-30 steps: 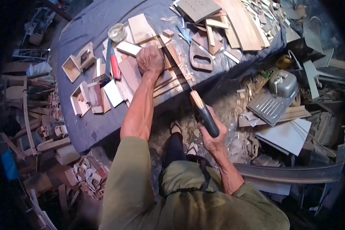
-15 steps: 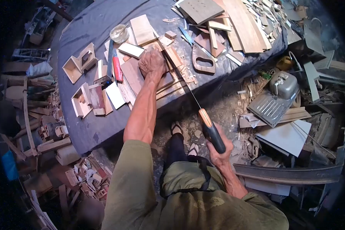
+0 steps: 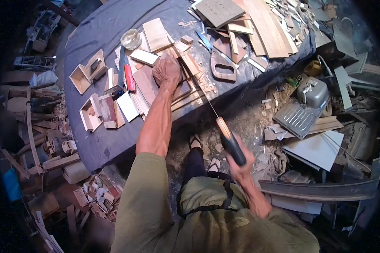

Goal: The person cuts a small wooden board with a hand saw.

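My right hand (image 3: 242, 166) is wrapped round the black and light-wood handle of a handsaw (image 3: 224, 130). The saw's thin blade runs forward and up to the left over the table edge, along cut wood beside my left hand. My left hand (image 3: 168, 72) is closed, pressing down on a brown wooden board (image 3: 145, 84); its fingertips are hidden. Right of the blade lie a light wood strip (image 3: 191, 64) and small chips. A white-faced block (image 3: 144, 56) sits just beyond my left knuckles, with a pale wood panel (image 3: 155, 34) behind.
A red-handled tool (image 3: 129, 76), a glass jar (image 3: 131, 39) and small open wooden boxes (image 3: 80, 79) lie to the left on the cloth-covered table (image 3: 114, 145). Another saw with a wooden handle (image 3: 223, 66) lies right, before stacked boards (image 3: 266, 25). A metal sink (image 3: 302, 114) stands on the cluttered floor.
My right hand and the saw handle have shifted slightly up and to the left, with the blade pushed a little further forward. My left hand stays in place on the board.
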### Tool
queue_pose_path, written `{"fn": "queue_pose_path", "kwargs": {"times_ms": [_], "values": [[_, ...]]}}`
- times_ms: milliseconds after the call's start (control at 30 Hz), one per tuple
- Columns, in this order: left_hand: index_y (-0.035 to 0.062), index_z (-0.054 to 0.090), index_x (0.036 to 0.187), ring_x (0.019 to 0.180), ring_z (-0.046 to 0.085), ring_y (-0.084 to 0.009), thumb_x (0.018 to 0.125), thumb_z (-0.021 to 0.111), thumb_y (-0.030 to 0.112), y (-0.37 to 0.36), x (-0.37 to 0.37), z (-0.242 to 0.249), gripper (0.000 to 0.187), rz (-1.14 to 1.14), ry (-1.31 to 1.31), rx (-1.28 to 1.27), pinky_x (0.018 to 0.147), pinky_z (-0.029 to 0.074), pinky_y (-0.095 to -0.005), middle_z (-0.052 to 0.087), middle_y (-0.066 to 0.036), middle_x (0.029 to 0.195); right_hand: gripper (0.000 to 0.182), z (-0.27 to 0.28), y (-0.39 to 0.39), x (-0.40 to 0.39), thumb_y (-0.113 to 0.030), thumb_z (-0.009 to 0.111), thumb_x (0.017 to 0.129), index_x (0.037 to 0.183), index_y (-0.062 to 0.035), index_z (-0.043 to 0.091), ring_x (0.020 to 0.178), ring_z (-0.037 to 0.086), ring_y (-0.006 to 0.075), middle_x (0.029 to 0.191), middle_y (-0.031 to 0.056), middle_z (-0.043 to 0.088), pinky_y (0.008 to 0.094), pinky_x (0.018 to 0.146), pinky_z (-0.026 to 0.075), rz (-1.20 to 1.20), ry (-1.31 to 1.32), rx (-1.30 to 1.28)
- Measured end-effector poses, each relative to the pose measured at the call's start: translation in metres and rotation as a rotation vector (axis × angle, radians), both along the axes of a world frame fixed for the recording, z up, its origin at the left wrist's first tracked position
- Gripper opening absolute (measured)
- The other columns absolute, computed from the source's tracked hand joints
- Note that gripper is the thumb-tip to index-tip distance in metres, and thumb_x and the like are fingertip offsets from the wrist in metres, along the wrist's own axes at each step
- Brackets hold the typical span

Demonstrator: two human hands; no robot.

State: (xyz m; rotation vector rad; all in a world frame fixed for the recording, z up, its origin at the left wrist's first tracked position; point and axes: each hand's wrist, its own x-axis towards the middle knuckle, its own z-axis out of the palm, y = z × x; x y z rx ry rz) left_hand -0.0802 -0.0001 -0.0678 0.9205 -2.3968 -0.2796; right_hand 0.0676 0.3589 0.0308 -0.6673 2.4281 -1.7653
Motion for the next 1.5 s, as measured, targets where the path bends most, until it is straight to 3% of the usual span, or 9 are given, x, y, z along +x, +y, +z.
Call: {"fn": "queue_pose_path", "kwargs": {"times_ms": [133,233,333,467,533,667,867,1367,1500], "values": [[0.0029,0.069,0.096,0.083,0.067,-0.0418,0.101,0.044,0.034,-0.001,0.002,0.004,0.041,-0.011,-0.102,0.032,0.071,0.052,-0.0518,0.069,-0.023,0.087,0.058,0.014,0.038,0.021,0.006,0.066,0.077,0.134,-0.0015,0.059,0.079,0.07,0.0155,0.095,0.0154,0.073,0.0297,0.072,0.055,0.045,-0.02,0.01],[0.0047,0.068,0.101,0.087,0.067,-0.042,0.101,0.043,0.035,0.003,0.007,0.016,0.039,-0.014,-0.08,0.095,0.074,0.052,-0.0519,0.069,-0.022,0.091,0.058,0.01,-0.025,-0.023,0.006,0.065,0.078,0.135,-0.0017,0.059,0.077,0.069,0.0158,0.091,0.0132,0.071,0.0288,0.073,0.054,0.062,-0.116,0.031],[0.002,0.068,0.088,0.077,0.068,-0.0382,0.099,0.05,0.029,0.008,0.008,0.019,0.035,-0.005,-0.043,0.035,0.067,0.052,-0.05,0.07,-0.019,0.083,0.06,0.006,-0.028,-0.028,0.006,0.067,0.077,0.136,-0.0018,0.059,0.078,0.07,0.0171,0.091,0.0144,0.072,0.0288,0.072,0.054,0.076,-0.26,0.048],[0.0031,0.069,0.091,0.083,0.068,-0.0389,0.1,0.047,0.031,0.007,0.006,0.015,0.036,-0.008,-0.026,0.048,0.072,0.052,-0.0509,0.07,-0.02,0.088,0.059,0.011,0.035,0.021,0.008,0.065,0.078,0.136,0.0005,0.058,0.073,0.061,0.0105,0.09,0.0069,0.068,0.0247,0.067,0.051,0.029,-0.005,0.043],[0.005,0.069,0.1,0.092,0.067,-0.042,0.102,0.041,0.037,0.001,0.006,0.012,0.042,-0.002,-0.117,0.103,0.079,0.051,-0.0524,0.069,-0.022,0.097,0.059,0.015,0.031,0.014,0.008,0.065,0.078,0.136,-0.0001,0.059,0.074,0.061,0.0103,0.09,0.0065,0.068,0.0251,0.067,0.051,0.038,-0.084,0.018],[0.0026,0.072,0.086,0.082,0.069,-0.037,0.098,0.05,0.031,-0.003,0.003,0.004,0.038,-0.01,-0.036,0.028,0.071,0.053,-0.0503,0.071,-0.018,0.086,0.059,-0.002,-0.034,-0.035,0.004,0.067,0.077,0.135,-0.0023,0.059,0.072,0.067,0.0147,0.084,0.0116,0.07,0.0294,0.065,0.053,0.057,-0.148,0.019],[0.0032,0.072,0.085,0.081,0.069,-0.0367,0.098,0.051,0.031,0.004,0.003,0.014,0.037,-0.001,-0.05,0.027,0.07,0.053,-0.0502,0.071,-0.018,0.085,0.06,0.007,0.033,0.013,0.006,0.063,0.078,0.137,-0.0032,0.058,0.071,0.069,0.0132,0.089,0.0115,0.073,0.0263,0.067,0.053,0.044,-0.004,0.052],[0.0039,0.068,0.089,0.079,0.069,-0.0383,0.098,0.051,0.029,0.006,0.005,0.014,0.032,0.009,-0.041,-0.005,0.068,0.053,-0.051,0.07,-0.019,0.083,0.055,0.027,-0.044,-0.043,0.0,0.071,0.083,0.136,-0.0027,0.059,0.079,0.069,0.0132,0.096,0.0137,0.073,0.0283,0.069,0.054,0.047,-0.281,-0.075],[0.0037,0.069,0.087,0.079,0.069,-0.038,0.098,0.051,0.028,0.007,0.006,0.014,0.032,0.025,0.024,0.028,0.069,0.053,-0.0509,0.071,-0.019,0.084,0.056,0.03,-0.046,-0.044,0.0,0.072,0.082,0.136,-0.0017,0.058,0.078,0.069,0.0139,0.096,0.0137,0.073,0.0282,0.067,0.054,0.045,-0.129,-0.12]]}}
